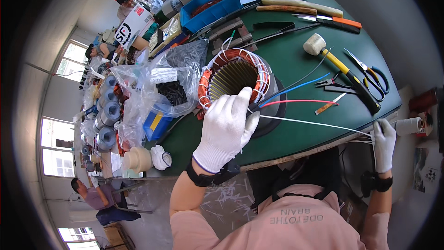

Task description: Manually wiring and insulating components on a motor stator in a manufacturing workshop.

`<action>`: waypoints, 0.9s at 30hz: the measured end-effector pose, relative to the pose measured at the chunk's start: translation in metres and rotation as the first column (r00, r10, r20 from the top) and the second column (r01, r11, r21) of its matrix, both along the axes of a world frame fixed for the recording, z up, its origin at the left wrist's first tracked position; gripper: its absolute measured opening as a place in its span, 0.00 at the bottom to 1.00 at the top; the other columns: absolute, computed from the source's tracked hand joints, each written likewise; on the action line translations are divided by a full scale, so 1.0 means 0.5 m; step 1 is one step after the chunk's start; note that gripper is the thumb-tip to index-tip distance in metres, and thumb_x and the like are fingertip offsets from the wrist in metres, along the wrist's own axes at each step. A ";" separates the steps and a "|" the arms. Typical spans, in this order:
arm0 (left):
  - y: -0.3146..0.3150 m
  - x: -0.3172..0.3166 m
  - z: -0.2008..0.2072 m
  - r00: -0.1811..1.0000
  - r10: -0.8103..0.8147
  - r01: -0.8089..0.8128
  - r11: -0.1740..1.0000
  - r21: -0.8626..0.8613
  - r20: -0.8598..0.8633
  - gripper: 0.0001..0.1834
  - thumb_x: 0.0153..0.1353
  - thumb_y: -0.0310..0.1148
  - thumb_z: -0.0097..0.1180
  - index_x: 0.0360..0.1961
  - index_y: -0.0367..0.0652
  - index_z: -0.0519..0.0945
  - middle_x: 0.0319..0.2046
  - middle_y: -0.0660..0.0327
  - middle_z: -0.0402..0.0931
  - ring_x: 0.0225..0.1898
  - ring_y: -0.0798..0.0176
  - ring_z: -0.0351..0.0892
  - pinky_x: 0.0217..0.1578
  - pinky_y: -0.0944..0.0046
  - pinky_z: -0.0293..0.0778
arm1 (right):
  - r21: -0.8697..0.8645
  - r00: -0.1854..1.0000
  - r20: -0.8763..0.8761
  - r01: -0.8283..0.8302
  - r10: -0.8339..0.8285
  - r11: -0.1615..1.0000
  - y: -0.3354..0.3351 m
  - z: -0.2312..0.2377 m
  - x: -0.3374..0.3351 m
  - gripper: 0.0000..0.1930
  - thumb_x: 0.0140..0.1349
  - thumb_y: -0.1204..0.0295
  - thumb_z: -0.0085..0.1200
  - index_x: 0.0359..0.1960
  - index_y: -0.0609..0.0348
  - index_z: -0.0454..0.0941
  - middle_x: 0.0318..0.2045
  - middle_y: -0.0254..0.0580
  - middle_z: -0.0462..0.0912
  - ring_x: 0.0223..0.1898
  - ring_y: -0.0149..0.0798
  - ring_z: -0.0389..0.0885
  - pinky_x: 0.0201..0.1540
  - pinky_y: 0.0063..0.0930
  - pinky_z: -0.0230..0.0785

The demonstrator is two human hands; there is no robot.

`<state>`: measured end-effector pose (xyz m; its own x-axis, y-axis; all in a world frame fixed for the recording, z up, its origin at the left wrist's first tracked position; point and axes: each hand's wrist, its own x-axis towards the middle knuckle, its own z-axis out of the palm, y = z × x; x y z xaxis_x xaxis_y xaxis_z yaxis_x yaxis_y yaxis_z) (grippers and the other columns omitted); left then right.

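A motor stator (231, 76) stands on the green table, its orange copper winding (237, 54) wrapped with white lacing cord. My left hand (224, 127), in a white glove, is closed over the near rim of the winding, thumb beside the point where the leads come out. A blue lead (303, 84), a red lead (300, 102) and dark sleeved leads run off to the right from there. Stretched taut from the same spot, a white cord (317, 123) reaches my gloved right hand (384, 143), whose fingers are closed on it past the table's edge.
To the right lie a mallet (330, 58), scissors (370, 76), pliers (333, 82) and a small blade (329, 104). A cord spool (408, 126) sits beside my right hand. Left are a plastic bag (173, 76) and blue box (157, 122); bins (208, 7) stand behind. Other people work far left.
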<state>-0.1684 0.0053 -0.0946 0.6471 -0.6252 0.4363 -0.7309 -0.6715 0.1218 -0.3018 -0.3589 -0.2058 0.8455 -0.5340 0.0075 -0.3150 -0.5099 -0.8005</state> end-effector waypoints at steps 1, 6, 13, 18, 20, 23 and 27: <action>-0.007 0.005 -0.003 1.000 -0.005 0.005 1.000 -0.003 -0.003 0.29 0.49 0.26 0.64 0.54 0.34 0.72 0.30 0.52 0.75 0.30 0.50 0.76 0.33 0.54 0.72 | -0.003 1.000 -0.003 0.005 -0.005 1.000 0.008 0.006 -0.013 0.06 0.62 0.78 0.49 0.32 0.70 0.76 0.24 0.45 0.78 0.26 0.34 0.76 0.32 0.29 0.68; 0.008 0.015 -0.001 0.990 -0.085 0.079 0.995 0.058 0.111 0.29 0.49 0.25 0.63 0.55 0.43 0.73 0.42 0.50 0.77 0.33 0.50 0.78 0.35 0.56 0.75 | 0.152 0.873 0.320 -0.431 0.369 0.889 0.220 0.078 0.039 0.10 0.61 0.77 0.49 0.40 0.70 0.79 0.33 0.49 0.80 0.33 0.40 0.79 0.38 0.30 0.71; 0.000 0.039 0.015 0.940 -0.303 0.262 0.937 0.231 0.160 0.17 0.44 0.26 0.60 0.39 0.51 0.81 0.61 0.47 0.67 0.40 0.54 0.80 0.37 0.60 0.78 | 0.734 0.671 0.223 -0.593 0.707 0.331 0.330 0.132 0.156 0.12 0.65 0.67 0.53 0.37 0.65 0.81 0.21 0.28 0.73 0.25 0.23 0.66 0.29 0.19 0.62; 0.005 0.036 0.020 0.952 -0.302 0.287 0.939 0.192 0.053 0.16 0.43 0.26 0.61 0.37 0.47 0.80 0.59 0.47 0.69 0.38 0.55 0.80 0.34 0.61 0.79 | 0.613 0.641 0.507 -0.738 0.576 0.282 0.313 0.126 0.178 0.13 0.64 0.64 0.55 0.35 0.66 0.80 0.26 0.35 0.76 0.31 0.29 0.71 0.37 0.24 0.66; 0.003 0.039 0.017 0.957 -0.286 0.271 0.943 0.193 0.054 0.16 0.43 0.26 0.61 0.37 0.46 0.80 0.58 0.48 0.70 0.37 0.56 0.81 0.33 0.62 0.79 | 0.624 0.615 0.733 -0.778 0.291 0.075 0.333 0.114 0.180 0.18 0.64 0.59 0.55 0.31 0.66 0.78 0.31 0.43 0.77 0.39 0.39 0.73 0.48 0.33 0.66; 0.000 0.043 0.016 0.956 -0.292 0.284 0.945 0.163 0.026 0.16 0.43 0.26 0.61 0.38 0.46 0.80 0.57 0.48 0.71 0.36 0.56 0.81 0.32 0.62 0.79 | 0.560 0.553 0.828 -0.821 0.094 -0.110 0.362 0.090 0.200 0.21 0.65 0.56 0.56 0.28 0.65 0.77 0.29 0.44 0.76 0.40 0.42 0.74 0.50 0.37 0.66; 0.009 0.045 0.021 0.956 -0.289 0.276 0.943 0.185 0.047 0.16 0.43 0.26 0.61 0.37 0.46 0.80 0.57 0.48 0.72 0.33 0.57 0.81 0.30 0.62 0.79 | 0.710 0.692 0.703 -0.697 0.162 -0.102 0.368 0.117 0.179 0.24 0.64 0.53 0.55 0.21 0.62 0.70 0.21 0.41 0.71 0.34 0.42 0.73 0.43 0.34 0.65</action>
<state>-0.1461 0.0097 -0.0839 0.4037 -0.8484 0.3424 -0.8961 -0.4422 -0.0391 -0.2124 -0.1749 -0.1474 0.9589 0.1842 0.2160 -0.0121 0.7867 -0.6172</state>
